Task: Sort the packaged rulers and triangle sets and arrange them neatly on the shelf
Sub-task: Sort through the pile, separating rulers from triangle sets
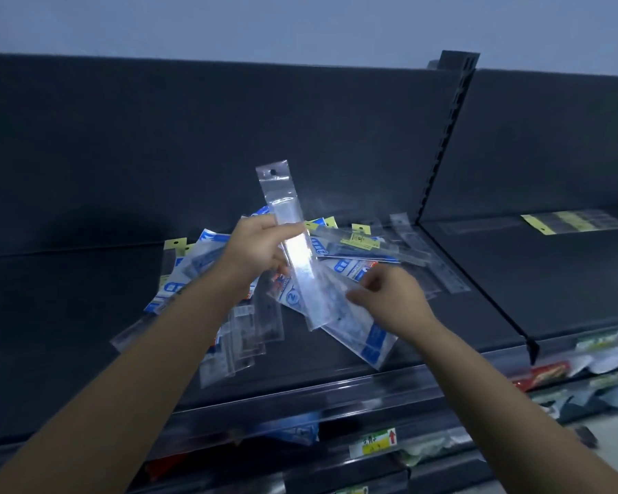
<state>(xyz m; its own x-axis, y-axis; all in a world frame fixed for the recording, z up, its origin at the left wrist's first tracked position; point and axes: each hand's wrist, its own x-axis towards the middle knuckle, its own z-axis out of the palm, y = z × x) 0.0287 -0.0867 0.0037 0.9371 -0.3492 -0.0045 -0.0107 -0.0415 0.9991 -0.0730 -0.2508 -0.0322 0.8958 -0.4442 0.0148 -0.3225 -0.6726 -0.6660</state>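
The left hand [261, 251] holds a ruler packet [286, 208] upright in its fingers [286, 228], above the shelf [68, 315]. The packet's top end rises beyond them toward the back panel [157, 155]. Below and right of those fingers, the right hand [389, 297] pinches a triangle-set packet [357, 326], which sits behind the ruler packet's lower end. A heap of packets [357, 244] spreads on the shelf under and behind both hands. Far right of the fingers, past the upright [446, 137], a row of packets [571, 221] lies on the neighbouring shelf [514, 272].

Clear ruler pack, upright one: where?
Head view, centre: clear ruler pack gripped by the left hand, above the pile of packs on the shelf.
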